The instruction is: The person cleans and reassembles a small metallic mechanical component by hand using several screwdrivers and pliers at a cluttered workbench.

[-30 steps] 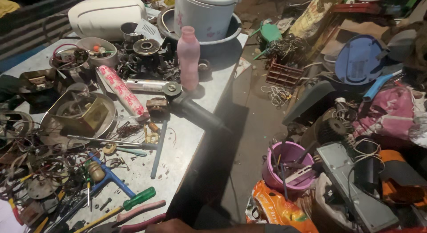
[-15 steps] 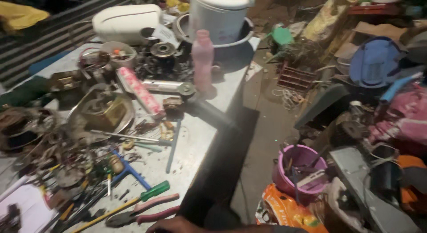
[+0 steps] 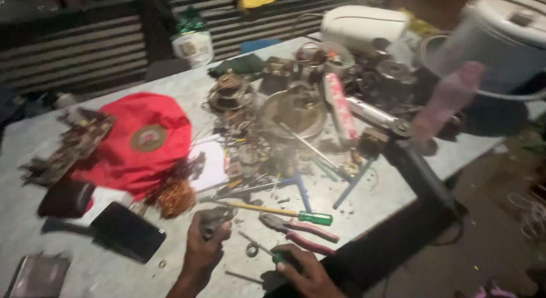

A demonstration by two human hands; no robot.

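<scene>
The left hand point(image 3: 203, 249) is closed around a small grey metal part point(image 3: 214, 219), held just above the table point(image 3: 74, 264). The right hand point(image 3: 304, 270) grips a green-handled screwdriver point(image 3: 263, 251), tip pointing toward the part. A washer point(image 3: 252, 250) lies between them, pliers point(image 3: 298, 229) just beyond.
</scene>
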